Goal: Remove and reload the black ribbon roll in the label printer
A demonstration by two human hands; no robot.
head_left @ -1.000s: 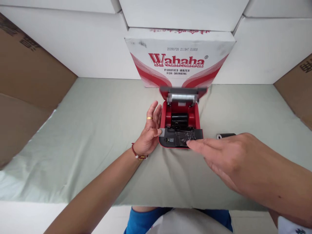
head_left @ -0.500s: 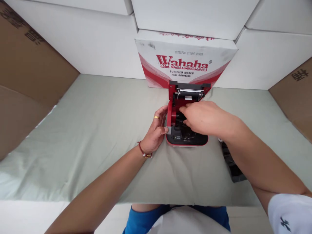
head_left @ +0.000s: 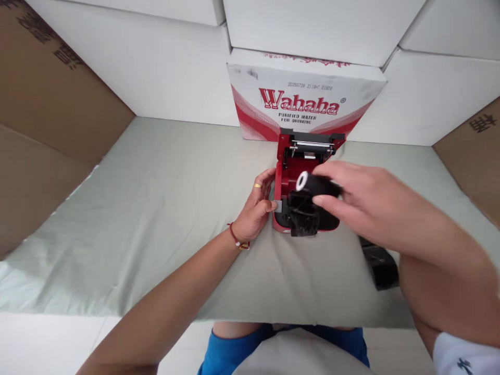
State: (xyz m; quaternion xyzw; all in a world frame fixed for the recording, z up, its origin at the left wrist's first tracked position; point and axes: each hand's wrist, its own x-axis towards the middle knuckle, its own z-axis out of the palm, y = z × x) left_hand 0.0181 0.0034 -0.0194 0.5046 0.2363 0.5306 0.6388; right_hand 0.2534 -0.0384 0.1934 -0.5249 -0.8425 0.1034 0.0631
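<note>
A red and black label printer (head_left: pixel 278 179) stands on the cloth with its lid (head_left: pixel 312 138) raised, showing a roller and metal bar inside. My left hand (head_left: pixel 255 208) grips its left side, fingers along the wall and thumb on a grey tab at the front corner. Just above the open compartment, my right hand (head_left: pixel 351 198) pinches a black ribbon roll (head_left: pixel 320 185) with a white core, between thumb and fingers. A loose black ribbon strip (head_left: pixel 304 216) hangs from the roll over the printer's front. The roll's right end is hidden by my fingers.
A second piece of black ribbon (head_left: pixel 383 268) lies on the green cloth (head_left: pixel 175 208), right of the printer and partly behind my right forearm. A Wahaha water carton (head_left: pixel 300 99) and white boxes (head_left: pixel 175 67) stand behind. Brown cardboard (head_left: pixel 58 104) flanks the left.
My right hand has come up out of the printer's compartment with the black ribbon roll, its strip now hanging. My left hand keeps its place on the printer. The view has shifted slightly.
</note>
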